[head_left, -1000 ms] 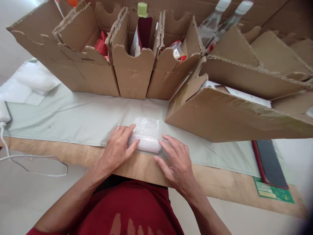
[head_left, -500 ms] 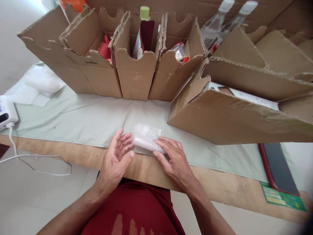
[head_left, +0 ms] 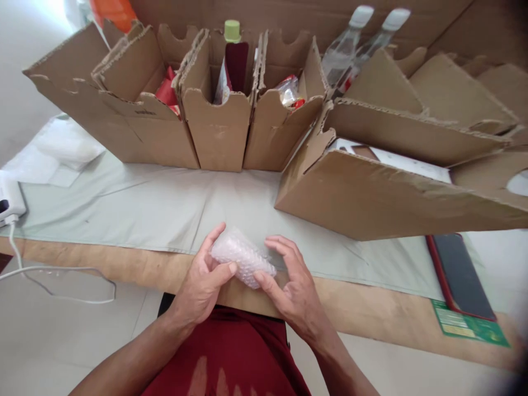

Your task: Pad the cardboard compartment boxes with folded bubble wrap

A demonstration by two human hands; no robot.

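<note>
Centrally, over the near edge of the brown wooden table [head_left: 371,316], a small rolled bundle of clear bubble wrap [head_left: 243,257] was held between both hands, just near of the pale green cloth [head_left: 144,209]. The left hand [head_left: 202,286] was closed on the bundle's left end, with the thumb pressed along its near side and the fingers curled behind it. The right hand [head_left: 295,289] was clamped more loosely on the right end, the thumb tip set against it and the fingers arched over the far side. At the far side, a row of brown cardboard compartments [head_left: 218,132] was stood on the cloth, and a dark red bottle with a green cap [head_left: 233,55] was seen in the middle one. A dark phone in a red case [head_left: 457,275] was laid at the right, well apart from the hands.
</note>
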